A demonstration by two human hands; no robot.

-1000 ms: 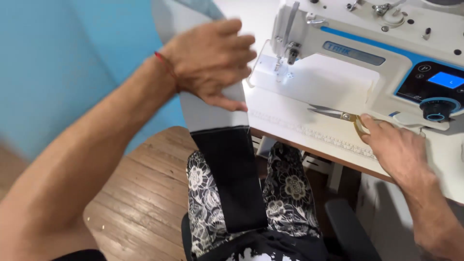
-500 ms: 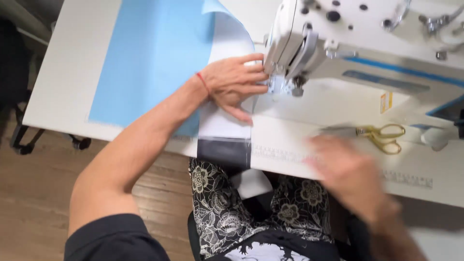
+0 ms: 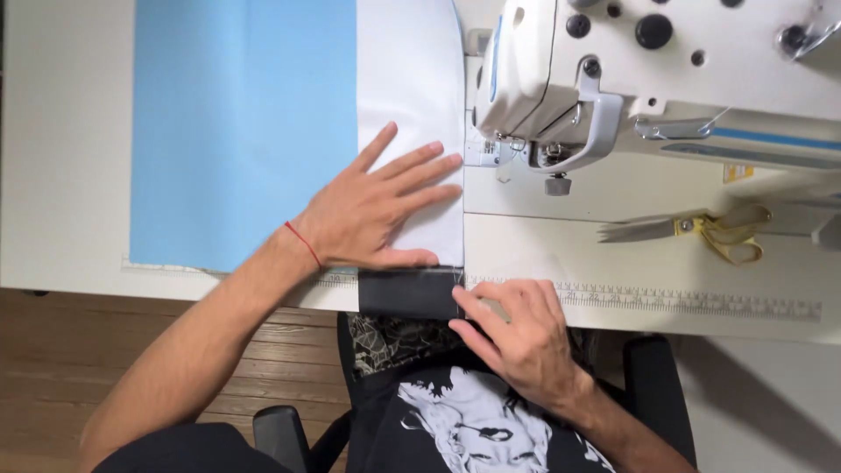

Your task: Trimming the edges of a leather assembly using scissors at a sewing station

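My left hand (image 3: 372,210) lies flat with fingers spread on a white fabric panel (image 3: 407,96), just left of the needle of a white sewing machine (image 3: 631,70). A red string circles that wrist. The white panel joins a light blue fabric (image 3: 236,123) on its left and a black fabric strip (image 3: 407,293) that hangs over the table's front edge. My right hand (image 3: 521,337) pinches the right corner of the black strip at the table edge.
Yellow-handled scissors (image 3: 701,229) lie on the table to the right of the needle. A printed ruler strip (image 3: 683,302) runs along the white table's front edge (image 3: 771,328). A wooden floor (image 3: 79,368) and black chair arms (image 3: 285,429) lie below.
The view has swung from the side to straight over the table. My left hand came down flat onto the white fabric. My right hand left the scissors area and took the black strip's corner.
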